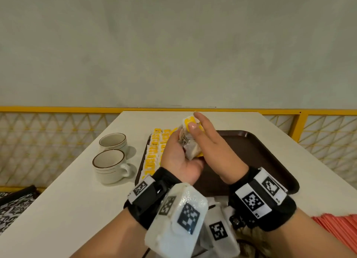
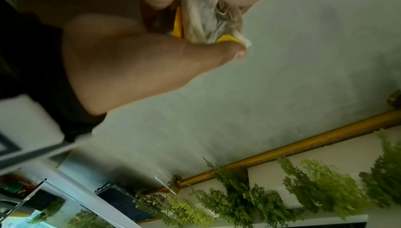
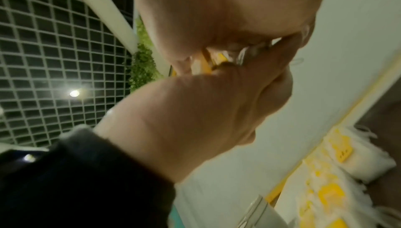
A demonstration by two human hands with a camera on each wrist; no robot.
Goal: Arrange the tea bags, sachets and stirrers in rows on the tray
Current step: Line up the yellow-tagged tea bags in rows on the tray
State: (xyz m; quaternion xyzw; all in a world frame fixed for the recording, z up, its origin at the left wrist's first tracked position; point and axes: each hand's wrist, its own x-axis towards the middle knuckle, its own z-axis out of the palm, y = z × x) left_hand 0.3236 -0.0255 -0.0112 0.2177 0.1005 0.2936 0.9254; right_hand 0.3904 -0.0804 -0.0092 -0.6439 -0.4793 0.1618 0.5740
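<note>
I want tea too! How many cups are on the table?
2. Both stand left of the brown tray: one cup farther back, the other cup nearer the person, close together. I see none elsewhere, though the hands hide part of the table.

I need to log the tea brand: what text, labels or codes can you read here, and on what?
Tea bags' yellow tags on the tray: dark print, too small to read.
Tag held by both hands: blurred, unreadable.
Wrist bands: black-and-white square code markers, no words.
Cups: no text.
</note>
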